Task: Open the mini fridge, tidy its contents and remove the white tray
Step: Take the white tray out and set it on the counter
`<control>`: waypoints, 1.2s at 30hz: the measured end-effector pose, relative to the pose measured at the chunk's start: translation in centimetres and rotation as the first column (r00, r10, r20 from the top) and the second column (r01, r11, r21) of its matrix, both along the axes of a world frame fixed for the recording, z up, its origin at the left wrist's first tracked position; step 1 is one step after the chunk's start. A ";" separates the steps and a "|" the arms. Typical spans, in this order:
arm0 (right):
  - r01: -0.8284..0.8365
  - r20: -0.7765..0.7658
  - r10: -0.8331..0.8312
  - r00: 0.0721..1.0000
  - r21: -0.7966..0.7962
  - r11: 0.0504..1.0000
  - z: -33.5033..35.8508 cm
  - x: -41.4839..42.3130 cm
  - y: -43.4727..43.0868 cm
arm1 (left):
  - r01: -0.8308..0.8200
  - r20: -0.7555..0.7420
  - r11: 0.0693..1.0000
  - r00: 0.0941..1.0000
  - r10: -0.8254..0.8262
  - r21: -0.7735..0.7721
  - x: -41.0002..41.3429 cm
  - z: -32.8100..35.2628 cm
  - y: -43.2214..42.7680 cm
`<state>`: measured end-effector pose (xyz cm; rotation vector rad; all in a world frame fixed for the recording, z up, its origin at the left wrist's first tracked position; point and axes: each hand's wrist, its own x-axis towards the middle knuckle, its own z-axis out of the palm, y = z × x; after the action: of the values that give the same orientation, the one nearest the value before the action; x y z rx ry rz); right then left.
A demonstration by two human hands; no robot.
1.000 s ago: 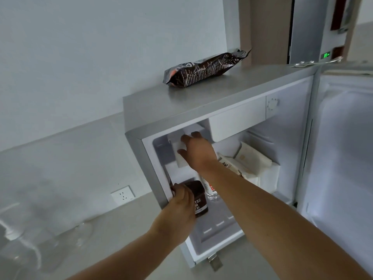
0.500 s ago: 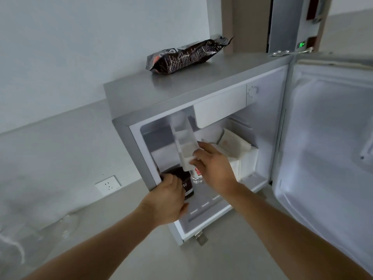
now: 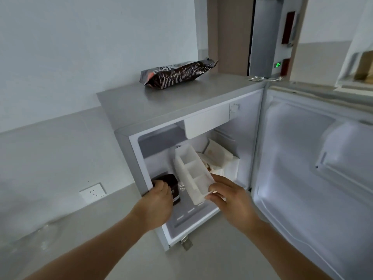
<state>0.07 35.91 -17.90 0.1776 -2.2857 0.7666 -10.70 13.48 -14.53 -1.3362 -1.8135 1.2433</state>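
No legible text, perhaps blurred.

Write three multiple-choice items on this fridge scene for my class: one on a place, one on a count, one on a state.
1. Where does the snack bag lie?
A. on top of the fridge
B. inside the fridge
C. on the floor

2. How many compartments of the tray show?
A. one
B. three
C. six

3. How is the fridge door?
A. shut
B. open
C. removed

Key: 1 A, the bag rests on the grey top. 2 B, two dividers make three cells. 3 B, the door is swung out to the right while the right hand holds the tray.
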 end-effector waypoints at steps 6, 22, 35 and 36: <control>0.062 0.088 -0.049 0.995 -0.160 0.985 0.0 3.4 1.7 | -0.257 0.494 0.680 0.851 -0.179 0.687 3.1 0.1 2.0; -0.045 0.431 0.209 0.878 -0.360 0.932 0.7 12.2 0.8 | -0.956 0.439 0.258 -0.294 -0.849 -0.142 9.2 -3.9 1.9; 0.044 0.532 0.283 0.798 -0.520 0.853 -2.0 13.5 -12.8 | -0.915 0.519 -0.384 0.268 -0.812 -0.128 17.2 -8.0 -10.1; 0.044 0.528 0.254 0.810 -0.486 0.873 -2.2 13.1 -14.1 | -0.915 0.553 -0.386 0.262 -0.791 -0.119 17.0 -8.4 -11.3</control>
<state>13.14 21.78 -20.12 -0.1911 -2.5556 1.6088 6.35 2.16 -22.95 0.3222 -2.4003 -2.2150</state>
